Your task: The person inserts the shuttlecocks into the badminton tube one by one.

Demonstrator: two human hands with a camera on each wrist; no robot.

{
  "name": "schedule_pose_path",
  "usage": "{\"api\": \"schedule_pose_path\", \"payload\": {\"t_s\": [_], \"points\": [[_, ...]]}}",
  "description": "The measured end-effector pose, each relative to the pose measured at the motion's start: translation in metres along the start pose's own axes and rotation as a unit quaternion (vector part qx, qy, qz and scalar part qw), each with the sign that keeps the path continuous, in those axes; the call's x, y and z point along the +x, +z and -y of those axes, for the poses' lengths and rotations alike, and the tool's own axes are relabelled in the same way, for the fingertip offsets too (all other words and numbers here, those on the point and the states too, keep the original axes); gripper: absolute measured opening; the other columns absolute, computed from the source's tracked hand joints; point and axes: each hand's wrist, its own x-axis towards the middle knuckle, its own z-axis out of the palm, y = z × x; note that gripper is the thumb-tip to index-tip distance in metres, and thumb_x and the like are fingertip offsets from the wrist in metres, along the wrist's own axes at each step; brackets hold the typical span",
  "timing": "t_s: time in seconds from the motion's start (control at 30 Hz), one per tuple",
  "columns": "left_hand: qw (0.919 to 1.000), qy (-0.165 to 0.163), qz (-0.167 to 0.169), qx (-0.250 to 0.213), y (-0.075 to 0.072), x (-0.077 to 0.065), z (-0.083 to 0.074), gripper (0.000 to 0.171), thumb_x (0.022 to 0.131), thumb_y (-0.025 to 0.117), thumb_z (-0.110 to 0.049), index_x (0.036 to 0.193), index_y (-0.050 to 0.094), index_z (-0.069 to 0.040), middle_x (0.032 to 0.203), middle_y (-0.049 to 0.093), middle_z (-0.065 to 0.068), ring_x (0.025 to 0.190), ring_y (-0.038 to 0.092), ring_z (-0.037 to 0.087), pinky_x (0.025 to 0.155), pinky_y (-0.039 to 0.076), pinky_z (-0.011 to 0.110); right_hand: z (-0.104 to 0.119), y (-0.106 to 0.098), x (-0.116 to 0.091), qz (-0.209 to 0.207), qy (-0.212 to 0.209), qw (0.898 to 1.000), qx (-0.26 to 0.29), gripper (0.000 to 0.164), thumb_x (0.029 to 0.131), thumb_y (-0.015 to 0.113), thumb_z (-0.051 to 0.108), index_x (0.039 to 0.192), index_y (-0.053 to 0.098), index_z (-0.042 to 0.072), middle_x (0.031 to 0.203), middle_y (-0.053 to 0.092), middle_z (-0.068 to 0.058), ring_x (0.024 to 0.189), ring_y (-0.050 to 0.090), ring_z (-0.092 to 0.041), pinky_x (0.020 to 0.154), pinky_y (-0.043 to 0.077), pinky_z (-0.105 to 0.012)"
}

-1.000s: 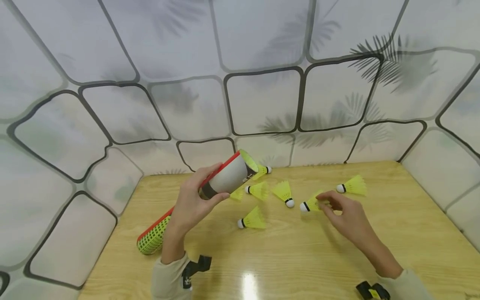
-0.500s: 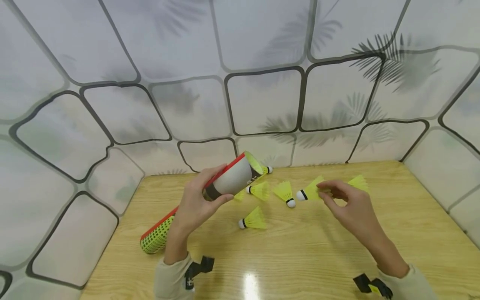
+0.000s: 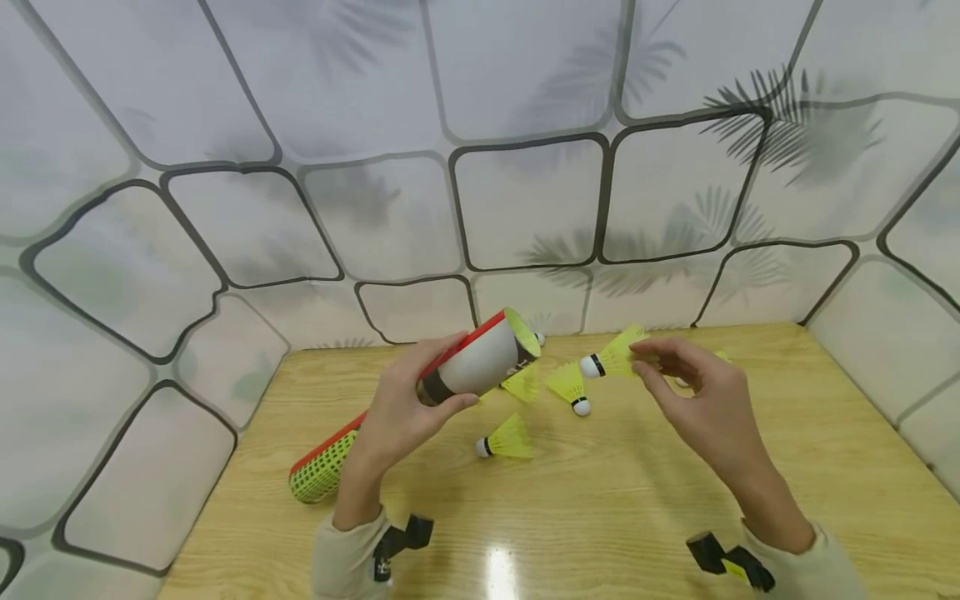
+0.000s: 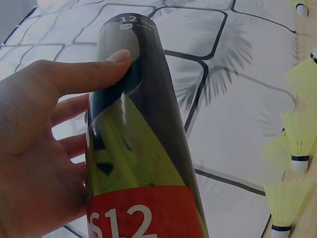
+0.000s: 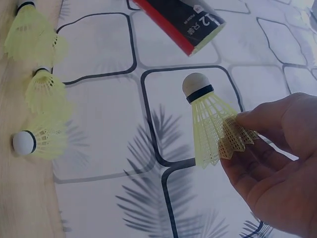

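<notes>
My left hand grips a shuttlecock tube, its thumb along one side and fingers round the other. The tube is tilted, with its open end up to the right and its yellow-green lower end toward the table at left. In the left wrist view, the tube's red band reads S12. My right hand pinches a yellow shuttlecock by its skirt, above the table. Its white cork points left toward the tube's open end, a gap apart. The right wrist view shows thumb and fingers on the skirt edge of this shuttlecock.
Several more yellow shuttlecocks lie on the wooden table, one at front and another shuttlecock below the held one. Others are partly hidden behind the tube and the right hand. A patterned wall covering rises behind the table.
My right hand has raised the pinched shuttlecock off the table and carried it up and left toward the tube. My left hand has shifted the tube slightly right.
</notes>
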Motion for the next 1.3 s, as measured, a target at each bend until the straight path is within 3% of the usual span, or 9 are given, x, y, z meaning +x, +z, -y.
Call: {"api": "schedule_pose_path", "payload": {"t_s": [0.43,0.67,1.0,1.3], "points": [[0.9998,0.009,0.014,0.008,0.008,0.001,-0.007,0.073,0.081,0.09,-0.016,0.146,0.057,-0.017,0.139,0.061,0.0,0.12,0.06,0.02,0.091,0.054,0.046,0.021,0.006,0.016,-0.036,-0.034,0.996,0.076,0.025,0.087,0.073,-0.014,0.108,0.075,-0.001,0.102,0.073,-0.01,0.093,0.069,-0.01,0.086,0.053,-0.018],[0.9996,0.019,0.019,-0.003,0.013,0.001,-0.009,0.072,0.081,0.09,-0.015,0.145,0.057,-0.016,0.139,0.061,0.0,0.119,0.061,0.019,0.09,0.055,0.044,0.03,0.015,0.017,-0.072,-0.048,0.989,0.116,0.029,0.083,0.069,-0.025,0.105,0.074,-0.006,0.1,0.073,-0.014,0.091,0.07,-0.012,0.085,0.054,-0.022],[0.9992,0.015,0.038,0.002,0.016,0.003,-0.012,0.073,0.083,0.088,-0.019,0.148,0.055,-0.019,0.142,0.058,-0.004,0.122,0.058,0.016,0.092,0.054,0.042,0.03,0.03,0.011,-0.068,-0.046,0.99,0.115,0.029,0.086,0.067,-0.022,0.107,0.074,-0.004,0.101,0.073,-0.015,0.095,0.07,-0.013,0.091,0.053,-0.025],[0.9991,0.02,0.036,0.003,0.018,0.004,-0.013,0.076,0.081,0.09,-0.016,0.148,0.055,-0.021,0.142,0.059,-0.004,0.121,0.059,0.017,0.089,0.055,0.043,0.028,0.048,0.01,-0.058,-0.09,0.988,0.113,0.032,0.083,0.072,-0.021,0.104,0.077,0.002,0.1,0.076,-0.009,0.096,0.071,-0.013,0.088,0.053,-0.023]]}}
